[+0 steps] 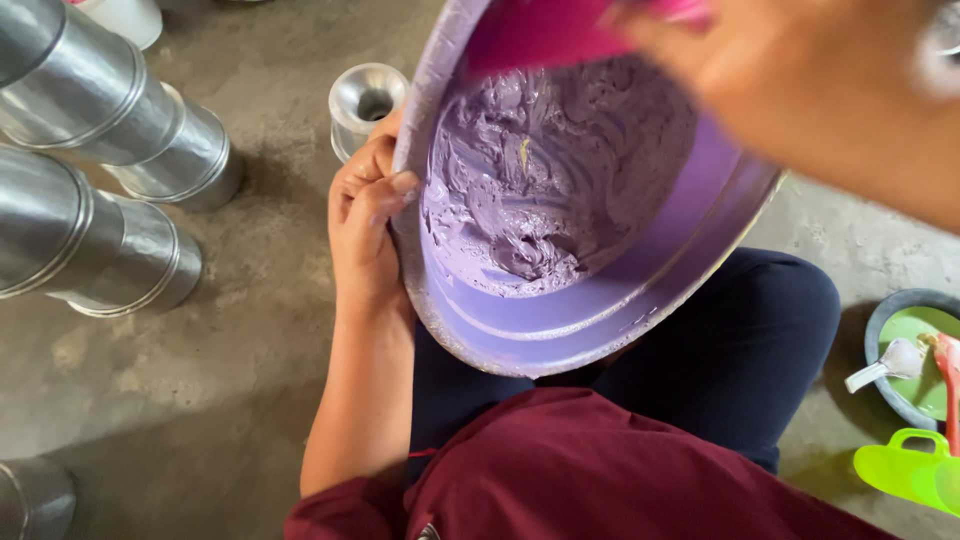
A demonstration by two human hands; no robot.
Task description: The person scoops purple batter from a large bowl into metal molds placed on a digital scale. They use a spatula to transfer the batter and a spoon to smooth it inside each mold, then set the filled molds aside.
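Batter (545, 180), thick and purple, sits in a big purple basin (600, 320) tilted on the person's lap, over dark trousers and a maroon top. Most of it is piled against the upper wall; lower wall only smeared.

Left hand (368, 215): clamped on the basin's left rim, thumb inside, fingers curled over the edge. Carries the tilt.

Right hand (800, 90): close to the camera, blurred. Closed on a pink scraper (560, 30) whose blade sits at the basin's top edge; exact finger hold I can't tell.

Doing this step well, as I judge it: keep the left grip firm so the tilt doesn't wander, keep the blade flat to the wall and sweep along the curve, so batter comes off in one sheet instead of streaks. Watch the low rim near the knee; if the tilt steepens, the mass could slide out there.

Around, on the concrete floor (230, 380):
- small metal funnel-shaped mould (365, 100), just beyond the left hand, open end up
- stacked shiny metal cylinder moulds (110, 170), far left, lying on their sides; another at the bottom left corner
- grey bowl with green inside (905, 345) at the right edge, a white spoon (885, 365) resting in it
- lime green plastic scoop (910, 470), lower right

Packages, labels, signs: none visible anywhere in view.
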